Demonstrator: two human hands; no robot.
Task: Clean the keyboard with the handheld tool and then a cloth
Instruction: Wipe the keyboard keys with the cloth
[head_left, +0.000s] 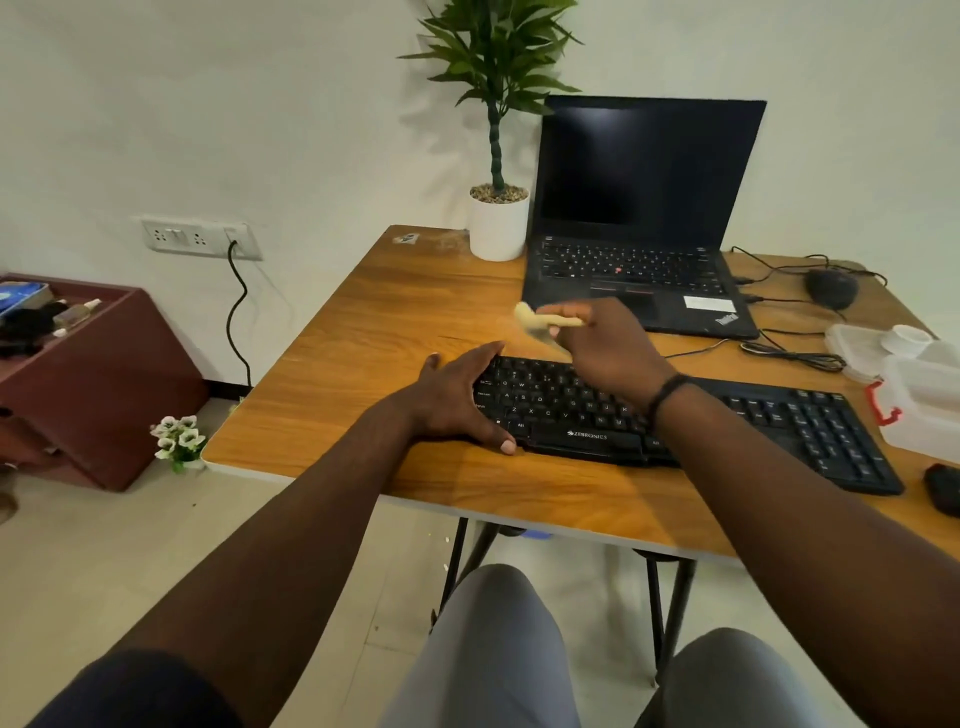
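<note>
A white pot (497, 228) stood at the far edge of the wooden table (363, 322), filled with pebbles and holding a green plant (496, 57). At the right edge lay clear plastic containers (914, 384) with lids; their contents could not be made out. On the floor to the left, an open maroon box (104, 364) held a bottle and some dark items.

The black keyboard (779, 421) lay across the near middle of the table, in front of an open laptop (644, 218) with a dark screen. A mouse (831, 288) sat to the right of the laptop.

The left hand (457, 400) rested at the keyboard's left end, fingers fairly straight along its far edge and thumb pressed against the near edge, bracing it. The right hand (608, 348) hovered above the keyboard's far left portion, wrist bent, fingers curled around a small pale brush (545, 319) whose blurred tip pointed left, above the table just beyond the keyboard.
</note>
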